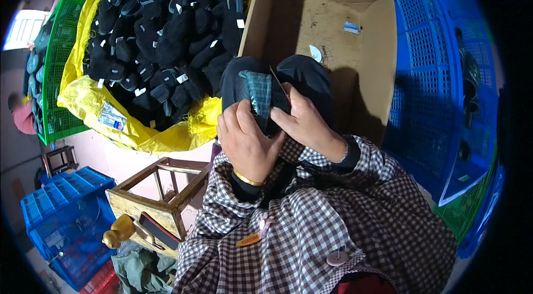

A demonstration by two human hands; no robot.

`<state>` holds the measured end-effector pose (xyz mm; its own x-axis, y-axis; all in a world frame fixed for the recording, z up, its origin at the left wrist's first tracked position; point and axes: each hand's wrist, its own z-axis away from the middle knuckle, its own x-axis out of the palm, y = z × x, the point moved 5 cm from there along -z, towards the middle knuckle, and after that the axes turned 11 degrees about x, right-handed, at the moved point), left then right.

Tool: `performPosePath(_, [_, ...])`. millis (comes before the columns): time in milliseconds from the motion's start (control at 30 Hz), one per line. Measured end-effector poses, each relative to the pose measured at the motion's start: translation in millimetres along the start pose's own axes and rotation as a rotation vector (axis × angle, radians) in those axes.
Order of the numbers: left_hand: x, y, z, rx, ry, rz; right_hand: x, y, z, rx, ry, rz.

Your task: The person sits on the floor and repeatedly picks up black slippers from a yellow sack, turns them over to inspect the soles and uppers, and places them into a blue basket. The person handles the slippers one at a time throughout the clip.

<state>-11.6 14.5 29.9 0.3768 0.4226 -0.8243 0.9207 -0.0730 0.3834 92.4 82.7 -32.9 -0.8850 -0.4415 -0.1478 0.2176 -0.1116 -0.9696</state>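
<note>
Blue plastic crates are towering along the R side, & next to them a cardboard box is lying open, a few small scraps resting on its bottom. L of the box, a yellow sack is gaping wide & holding a big heap of black fuzzy slippers, many showing white tags. Person's checked coat is filling the lower middle. Far L, a green crate is standing beside the sack; a smaller blue crate is sitting lower L, w/ a wooden frame standing btwn it & the person. Dark slipper w/ a teal quilted panel is resting in both hands, just above the lap, approx. mid-view. L hand is gripping its near L part, fingers curling over the edge; R hand is pinching the R edge, thumb pressing by the teal panel. Thin pointed tool is sticking up by the R index finger; can't tell exactly how it's being held. Gold-coloured bangle is circling the L wrist.
</note>
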Motion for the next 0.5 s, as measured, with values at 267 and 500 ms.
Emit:
performPosePath(267, [-35, -14, -15, 0.279, -0.258, 0.344, -58, -39, 12, -0.091, -0.006, -0.130])
performPosePath(500, [-29, 0, -28, 0.401, -0.694, 0.633, -49, -44, 41, -0.302, -0.402, 0.355])
